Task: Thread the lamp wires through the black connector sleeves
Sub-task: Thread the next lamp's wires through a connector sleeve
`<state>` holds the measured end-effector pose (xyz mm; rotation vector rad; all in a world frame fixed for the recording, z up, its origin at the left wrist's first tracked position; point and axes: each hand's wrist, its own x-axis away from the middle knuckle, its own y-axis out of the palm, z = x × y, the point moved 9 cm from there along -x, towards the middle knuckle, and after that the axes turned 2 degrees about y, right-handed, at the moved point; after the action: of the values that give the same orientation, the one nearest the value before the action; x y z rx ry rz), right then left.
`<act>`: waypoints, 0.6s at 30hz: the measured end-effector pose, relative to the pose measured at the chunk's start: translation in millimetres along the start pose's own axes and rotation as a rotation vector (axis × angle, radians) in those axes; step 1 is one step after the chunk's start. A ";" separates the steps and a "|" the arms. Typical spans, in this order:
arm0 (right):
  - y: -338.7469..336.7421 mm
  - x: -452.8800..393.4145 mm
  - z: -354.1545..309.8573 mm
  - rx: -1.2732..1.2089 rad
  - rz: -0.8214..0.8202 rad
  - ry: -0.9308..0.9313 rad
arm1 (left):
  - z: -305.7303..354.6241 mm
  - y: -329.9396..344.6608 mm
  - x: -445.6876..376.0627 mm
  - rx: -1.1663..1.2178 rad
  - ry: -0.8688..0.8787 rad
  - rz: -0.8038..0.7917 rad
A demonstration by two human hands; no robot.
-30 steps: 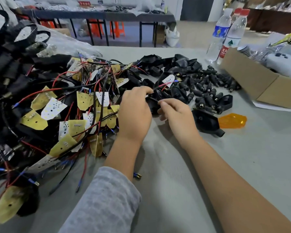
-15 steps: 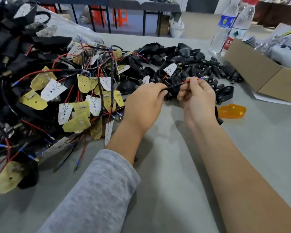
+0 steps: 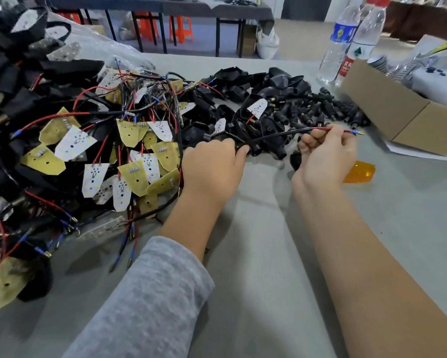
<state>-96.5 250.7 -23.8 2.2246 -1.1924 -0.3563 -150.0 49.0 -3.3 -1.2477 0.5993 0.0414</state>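
Observation:
My right hand (image 3: 326, 156) pinches the red and black lamp wires (image 3: 282, 134) near their blue-tipped ends, which stick out to the right. The wires stretch taut to the left toward my left hand (image 3: 212, 169), which is closed on a black lamp housing (image 3: 217, 136) at the edge of the pile. A heap of black connector sleeves (image 3: 328, 109) lies just behind my right hand. Whether a sleeve sits on the held wires is hidden by my fingers.
A big tangle of LED boards with red and black wires (image 3: 108, 151) fills the left. Black housings (image 3: 256, 83) lie at centre back. An orange lens (image 3: 359, 173) is by my right wrist. A cardboard box (image 3: 398, 117) and two water bottles (image 3: 346, 40) stand at right.
My right hand has pulled the wires out to the right, from beside my left hand to well apart from it, so the wires now run taut between the two hands.

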 end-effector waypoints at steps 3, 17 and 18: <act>20.1 9.2 4.8 0.015 -0.171 0.054 | -0.4 -4.2 1.1 0.094 -0.016 0.024; 45.5 45.6 30.1 0.261 -0.434 0.115 | 21.6 -12.1 1.1 0.098 0.094 0.045; 44.3 44.7 28.3 0.247 -0.416 0.097 | 21.3 -12.1 0.9 0.083 0.095 0.054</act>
<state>-114.6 184.4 -17.7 2.6738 -0.7494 -0.2683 -136.4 63.7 10.9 -1.1580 0.7099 0.0022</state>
